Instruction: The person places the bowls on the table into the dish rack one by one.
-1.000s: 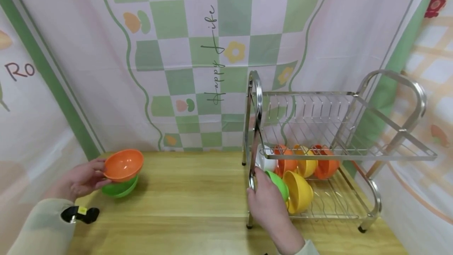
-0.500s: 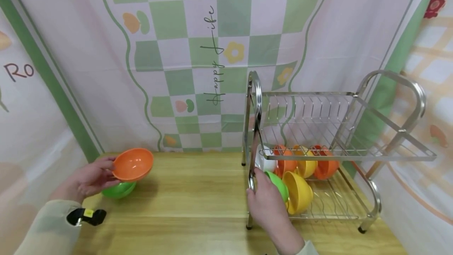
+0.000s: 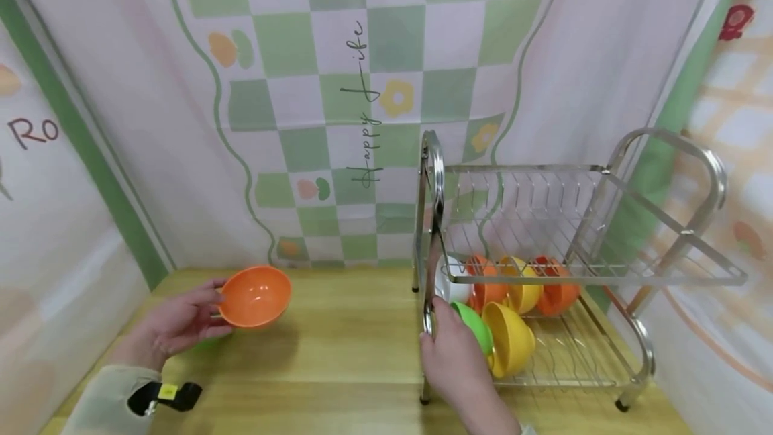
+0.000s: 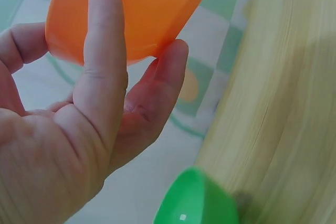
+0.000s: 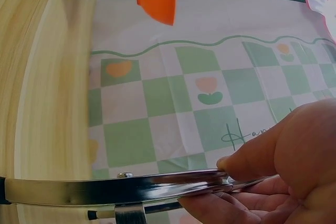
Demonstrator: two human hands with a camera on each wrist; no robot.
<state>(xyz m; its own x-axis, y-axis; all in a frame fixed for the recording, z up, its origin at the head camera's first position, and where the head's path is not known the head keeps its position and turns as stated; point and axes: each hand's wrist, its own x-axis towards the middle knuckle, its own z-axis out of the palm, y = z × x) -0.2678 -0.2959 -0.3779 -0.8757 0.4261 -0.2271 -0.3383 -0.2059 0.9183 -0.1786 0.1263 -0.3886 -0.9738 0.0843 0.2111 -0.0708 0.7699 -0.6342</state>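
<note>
An orange bowl [image 3: 256,297] is held above the table by my left hand [image 3: 184,323], its thumb and fingers pinching the rim and side in the left wrist view. Below that hand a green bowl [image 4: 197,200] sits on the table, mostly hidden behind the hand in the head view. My right hand [image 3: 460,361] grips the left upright of a two-tier metal dish rack [image 3: 594,280]; the right wrist view shows thumb and fingers around the bar. Just beside this hand, on the lower tier, stand a tilted green bowl [image 3: 476,327] and a yellow bowl [image 3: 509,341].
Behind them on the lower tier are a white bowl [image 3: 451,280], an orange bowl [image 3: 485,285], another yellow bowl [image 3: 521,286] and a red-orange bowl [image 3: 557,288]. The wooden table [image 3: 347,341] spans between the hands. A patterned cloth [image 3: 338,119] hangs at the back.
My left hand has carried the orange bowl rightward, away from above the green bowl. My right hand keeps its grip on the rack. The head view has tilted slightly.
</note>
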